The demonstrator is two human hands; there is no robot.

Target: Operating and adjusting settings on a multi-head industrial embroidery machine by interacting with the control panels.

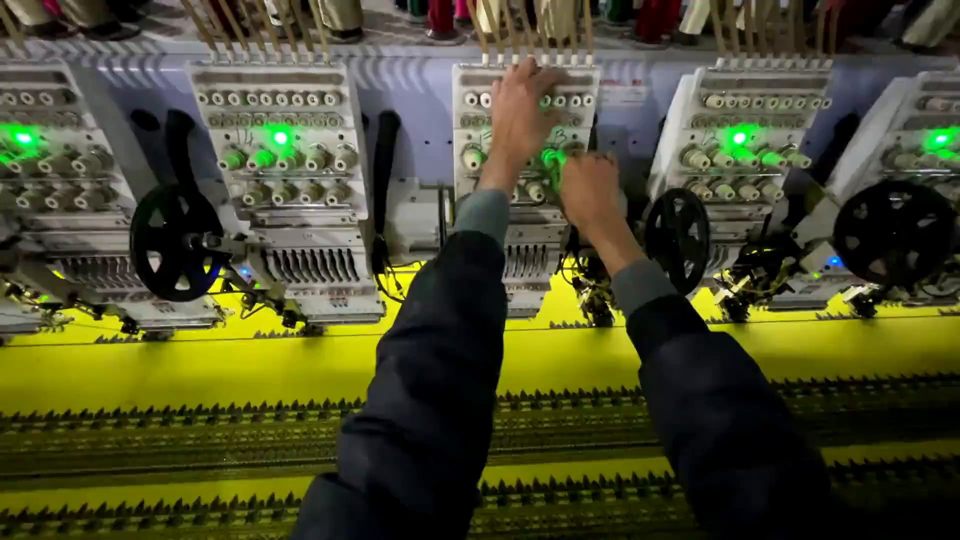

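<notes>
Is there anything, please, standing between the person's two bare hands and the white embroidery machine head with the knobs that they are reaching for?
Nothing visible does. The left hand rests directly on the upper knobs of the white embroidery machine head, and the right hand is against its front beside the green light, with no other object in between.

This is a textile factory floor, an embroidery workshop. A long multi-head embroidery machine runs across the view: 5 identical white sewing heads (285, 180) stand side by side, each with rows of thread tension knobs (290, 160), a green indicator light (280, 137) and a bank of needles (310, 265). Black handwheels (172, 243) sit between the heads. Bright yellow fabric (300, 365), stitched with repeating dark bands of pattern, is stretched flat beneath them. Thread guides (240, 30) rise above the heads.
</notes>
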